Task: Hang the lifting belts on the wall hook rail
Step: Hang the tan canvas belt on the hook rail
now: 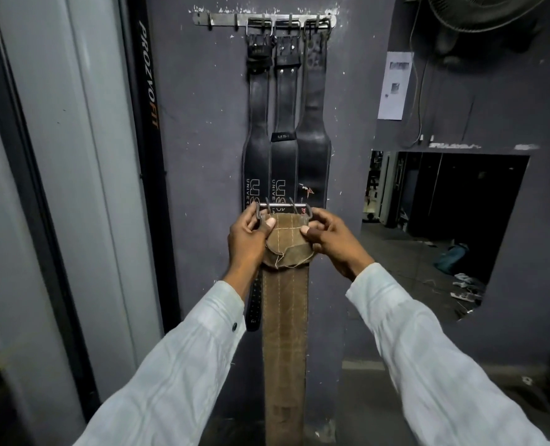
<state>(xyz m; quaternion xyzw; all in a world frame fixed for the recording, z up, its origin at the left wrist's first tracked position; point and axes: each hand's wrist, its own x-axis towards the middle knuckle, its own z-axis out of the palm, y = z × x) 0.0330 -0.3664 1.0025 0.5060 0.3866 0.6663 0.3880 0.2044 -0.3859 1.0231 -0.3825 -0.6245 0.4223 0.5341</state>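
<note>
Three black belts (pixel 283 123) already hang side by side on the hook rail (pixel 264 19), high up on the dark wall (pixel 196 123). They fill the right part of the rail. Each one hangs by its metal buckle and drops straight down. On the left part of the rail, two hooks (pixel 207 21) look free.

The person holds a brown belt (pixel 285 317) up in front of the wall. It is lower than the rail and well apart from it, down by the bottom ends of the black belts. The left hand (pixel 249 239) is closed around the left side of the belt's top end. The right hand (pixel 328 241) is closed around the right side. Both thumbs press on the brown flap just under the metal buckle (pixel 283 206). The rest of the brown belt hangs down long and straight between the two white sleeves (pixel 177 365). A thin black strap (pixel 253 304) with small holes hangs just left of it, under the left wrist. It cannot be told what it belongs to.

So most of the job looks done. The brown belt is not yet on the rail. It looks like the person must lift it high and slip the buckle over a free hook on the left. If more belts wait somewhere, they are not in view.
</note>
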